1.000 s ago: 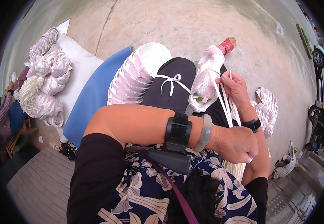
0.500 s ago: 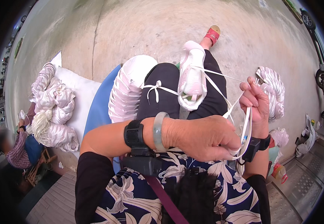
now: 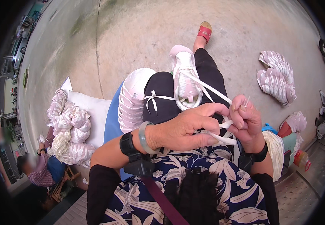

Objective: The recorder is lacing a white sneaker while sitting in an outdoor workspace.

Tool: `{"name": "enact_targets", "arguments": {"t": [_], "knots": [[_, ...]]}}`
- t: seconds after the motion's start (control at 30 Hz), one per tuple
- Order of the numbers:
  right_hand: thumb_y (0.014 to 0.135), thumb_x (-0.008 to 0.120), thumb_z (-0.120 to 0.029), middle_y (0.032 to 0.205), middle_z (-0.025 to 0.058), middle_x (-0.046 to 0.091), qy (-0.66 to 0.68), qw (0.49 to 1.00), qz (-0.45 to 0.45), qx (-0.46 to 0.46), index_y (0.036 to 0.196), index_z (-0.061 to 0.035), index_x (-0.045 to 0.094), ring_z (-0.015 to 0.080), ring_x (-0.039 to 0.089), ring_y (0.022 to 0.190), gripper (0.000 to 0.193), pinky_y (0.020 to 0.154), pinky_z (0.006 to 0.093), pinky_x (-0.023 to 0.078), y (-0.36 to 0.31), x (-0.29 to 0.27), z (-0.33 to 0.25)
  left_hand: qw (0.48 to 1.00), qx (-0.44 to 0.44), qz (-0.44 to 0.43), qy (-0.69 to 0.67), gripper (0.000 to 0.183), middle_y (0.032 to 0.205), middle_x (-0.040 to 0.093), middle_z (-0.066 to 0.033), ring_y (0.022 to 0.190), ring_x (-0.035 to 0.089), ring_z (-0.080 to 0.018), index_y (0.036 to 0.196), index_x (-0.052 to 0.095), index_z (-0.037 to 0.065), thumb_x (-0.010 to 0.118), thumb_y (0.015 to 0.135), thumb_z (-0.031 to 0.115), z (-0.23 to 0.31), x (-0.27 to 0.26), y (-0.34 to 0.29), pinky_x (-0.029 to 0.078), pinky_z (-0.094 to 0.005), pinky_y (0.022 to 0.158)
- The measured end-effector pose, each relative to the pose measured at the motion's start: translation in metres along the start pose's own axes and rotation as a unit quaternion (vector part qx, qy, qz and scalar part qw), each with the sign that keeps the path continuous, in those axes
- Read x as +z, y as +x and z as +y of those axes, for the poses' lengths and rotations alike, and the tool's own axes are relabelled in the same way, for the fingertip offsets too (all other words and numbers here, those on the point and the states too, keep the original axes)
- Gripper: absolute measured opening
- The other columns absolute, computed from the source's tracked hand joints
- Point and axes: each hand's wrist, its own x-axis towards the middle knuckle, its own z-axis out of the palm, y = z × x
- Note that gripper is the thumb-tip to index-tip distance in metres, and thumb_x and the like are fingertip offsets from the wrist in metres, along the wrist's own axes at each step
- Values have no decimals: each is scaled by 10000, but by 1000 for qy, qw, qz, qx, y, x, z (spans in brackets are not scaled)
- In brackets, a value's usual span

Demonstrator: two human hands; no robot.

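Shoe, pink-and-white (image 3: 185, 77): lying between the thighs (image 3: 161, 84), presumably to steady it. White lace (image 3: 228, 141): pinched in left hand (image 3: 190, 126) and right hand (image 3: 248, 122), held close together (likely for finer control).

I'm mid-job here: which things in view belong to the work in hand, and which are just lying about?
In the work:
white lace, in left hand and right hand
pink-and-white shoe, which the lace runs from
probably the stacked shoe pieces to its left

Seemingly just about:
plastic container, lower right
crumpled white thing, far right
parked car, far left
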Motion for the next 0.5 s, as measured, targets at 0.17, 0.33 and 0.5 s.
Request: {"name": "enact_targets", "arguments": {"t": [0.17, 0.33, 0.5], "knots": [[878, 503, -130, 575, 72, 517, -7, 1000, -3, 22, 952, 25, 507, 50, 312, 372, 171, 434, 223, 350, -11, 13, -3, 990, 61, -48, 121, 140, 1159, 425, -194, 992, 462, -314, 833, 555, 11, 572, 787, 142, -21, 3, 9, 372, -365, 866], [868, 524, -142, 597, 67, 523, -33, 998, 6, 43, 993, 40, 501, 42, 310, 374, 222, 441, 217, 359, -14, 11, -1, 984, 45, -111, 135, 190, 678, 550, -74, 618, 510, -224, 832, 610, 30, 541, 855, 205, -24, 5, 9, 367, -338, 609], [858, 536, -114, 649, 61, 533, -87, 993, 69, 35, 1039, 36, 495, 16, 294, 372, 239, 476, 217, 410, -31, -38, -36, 996, -49, -79, 10, 228, 688, 592, -89, 592, 543, -163, 996, 642, 11, 599, 816, 145, -1, -19, -25, 386, -277, 549]]}}
